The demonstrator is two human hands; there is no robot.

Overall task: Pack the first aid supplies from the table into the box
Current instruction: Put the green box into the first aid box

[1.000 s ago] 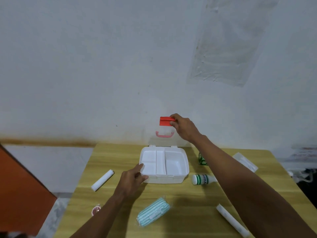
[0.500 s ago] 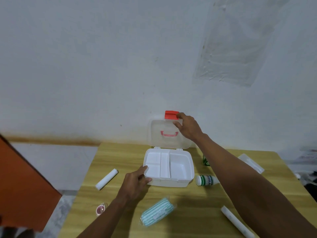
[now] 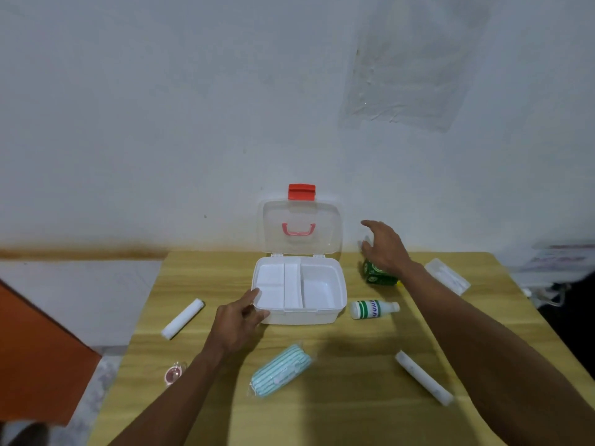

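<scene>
The white first aid box (image 3: 338, 304) stands open on the wooden table, its clear lid (image 3: 301, 228) with a red latch leaning back against the wall. My left hand (image 3: 238, 320) rests against the box's front left corner. My right hand (image 3: 384, 246) hovers with spread fingers just above a green box (image 3: 376, 276) to the right of the case. A white bottle with green stripes (image 3: 373, 309) lies by the case's right side. A striped teal pack (image 3: 280, 370) lies in front. White rolls lie at left (image 3: 183, 318) and right (image 3: 423, 378).
A clear flat packet (image 3: 447, 275) lies near the table's far right edge. A small pink round item (image 3: 174, 375) sits at the table's left edge. The wall is right behind the case. An orange-red panel (image 3: 35, 358) stands left of the table.
My right hand let go of the red latch and dropped down to the right, above the green box. The lid now stands open on its own. My left hand stays at the box.
</scene>
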